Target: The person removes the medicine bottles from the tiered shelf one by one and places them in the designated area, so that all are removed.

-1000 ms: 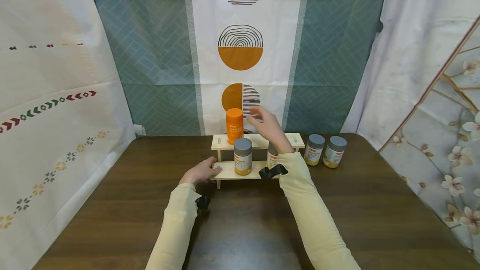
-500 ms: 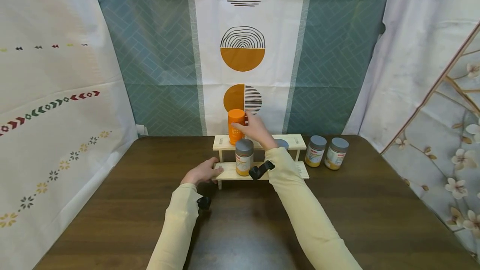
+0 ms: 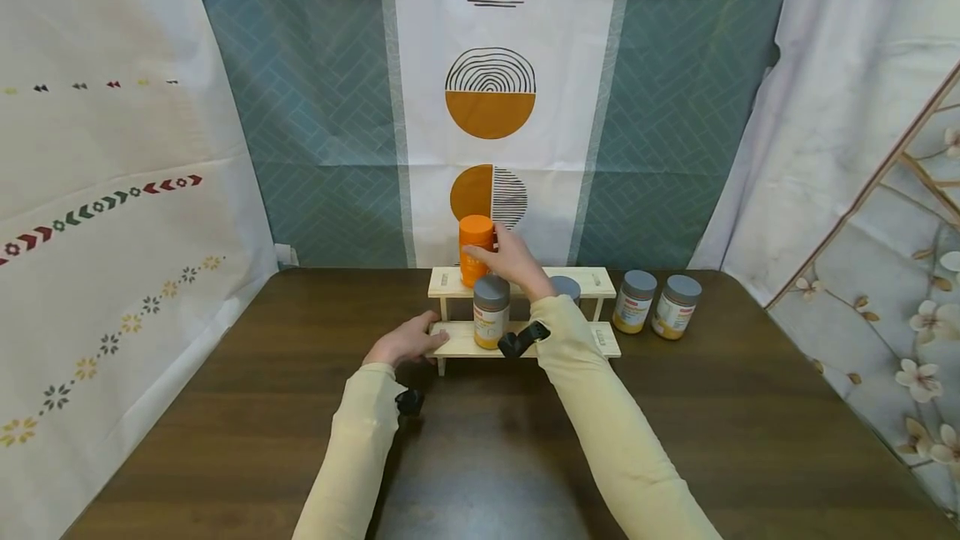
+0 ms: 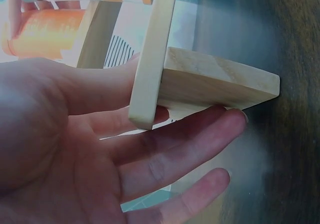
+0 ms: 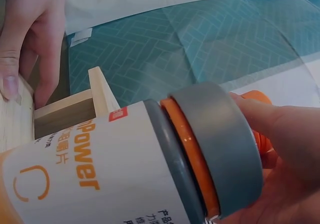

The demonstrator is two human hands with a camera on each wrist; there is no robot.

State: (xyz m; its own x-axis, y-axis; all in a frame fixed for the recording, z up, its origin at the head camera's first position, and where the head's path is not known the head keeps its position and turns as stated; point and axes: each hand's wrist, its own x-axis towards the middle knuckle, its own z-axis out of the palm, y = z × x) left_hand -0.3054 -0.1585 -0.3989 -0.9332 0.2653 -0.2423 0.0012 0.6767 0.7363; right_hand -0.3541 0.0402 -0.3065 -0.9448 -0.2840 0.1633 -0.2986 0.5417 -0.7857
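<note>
On the left end of a two-tier wooden rack [image 3: 459,342], my left hand [image 3: 405,342] grips the lower board. The left wrist view shows its thumb over the board [image 4: 154,58] and fingers under it, beside the rack's leg [image 4: 215,81]. My right hand [image 3: 516,263] holds an orange bottle [image 3: 472,272] with an orange lid, upright at the upper tier's left part. Directly in front, a grey-lidded supplement jar [image 3: 491,322] stands on the lower tier; its white label [image 5: 100,159] fills much of the right wrist view, partly hiding the orange bottle [image 5: 257,99].
Another grey-lidded jar [image 3: 566,287] on the rack is mostly hidden behind the right forearm. Two similar jars [image 3: 633,302] [image 3: 677,308] stand on the dark wooden table [image 3: 480,440] to the rack's right. A patterned curtain [image 3: 322,148] hangs behind.
My right hand has moved left and down from beside the orange bottle and taken hold of it. The left hand keeps its grip on the rack. The head view has shifted slightly.
</note>
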